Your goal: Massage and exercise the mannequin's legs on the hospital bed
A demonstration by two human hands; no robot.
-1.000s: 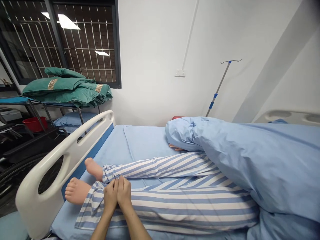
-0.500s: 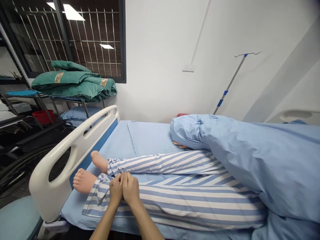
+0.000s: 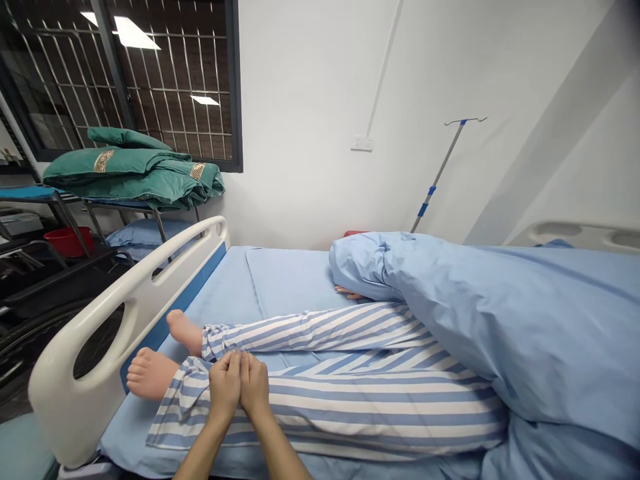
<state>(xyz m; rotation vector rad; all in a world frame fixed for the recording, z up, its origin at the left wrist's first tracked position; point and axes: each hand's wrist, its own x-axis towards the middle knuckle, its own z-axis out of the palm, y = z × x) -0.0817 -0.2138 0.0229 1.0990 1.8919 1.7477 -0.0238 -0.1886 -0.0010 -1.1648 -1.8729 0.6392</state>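
My left hand and my right hand are held side by side, closed into fists with the thumbs' sides touching. No object shows in either one. They are over the lower legs of blue-and-white striped trousers, worn by a lying figure that looks like a training manikin. Whether the fists touch the cloth, I cannot tell. Left of them, two bare feet stick out of the trouser legs. A light blue quilt covers the figure's upper part, and some fingers peek out from under its edge.
A white bed end board stands at the left, beyond the feet. Behind it are a wheelchair, a red bucket and folded green quilts on a stand. An IV pole rises by the wall.
The view has shifted slightly, so the bed and room sit further left in the picture. Both fists stay together over the trouser legs, hardly changed.
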